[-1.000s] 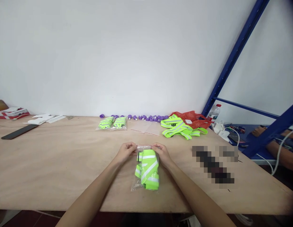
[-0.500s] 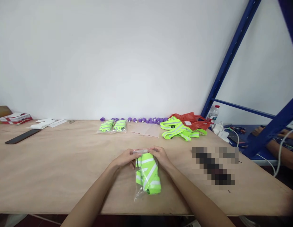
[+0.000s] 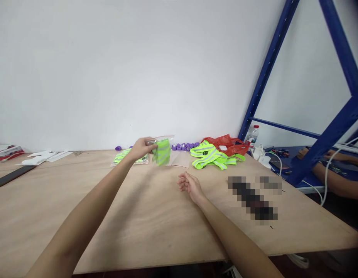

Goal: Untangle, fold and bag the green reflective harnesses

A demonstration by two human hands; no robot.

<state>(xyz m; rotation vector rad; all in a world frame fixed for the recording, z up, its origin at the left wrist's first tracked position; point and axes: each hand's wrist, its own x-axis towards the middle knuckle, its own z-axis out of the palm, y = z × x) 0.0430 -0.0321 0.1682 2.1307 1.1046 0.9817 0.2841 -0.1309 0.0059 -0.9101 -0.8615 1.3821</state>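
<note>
My left hand (image 3: 142, 149) is closed on the upper left corner of a clear zip bag with a folded neon-green reflective strap (image 3: 162, 152) inside. That bag is held up off the table near the back, slightly blurred. Behind my left forearm and hand lie more bagged neon-green straps (image 3: 121, 155), partly hidden. My right hand (image 3: 191, 186) is just above the table in front, empty, its fingers loosely curled and a little apart. Flat empty clear bags (image 3: 180, 159) lie beyond it. To their right is a loose heap of neon-green reflective straps (image 3: 209, 156).
Small purple caps (image 3: 183, 147) line the wall. A red plastic bag (image 3: 232, 144) sits behind the strap heap, near a water bottle (image 3: 252, 136) and a blue metal frame (image 3: 258, 81). White papers (image 3: 41, 157) and a black bar (image 3: 12, 176) lie left. Another person's arm (image 3: 331, 179) shows at right.
My left hand has carried the bagged strap up, away from me and slightly left. My right hand has let go of the bag. The view has shifted a little.
</note>
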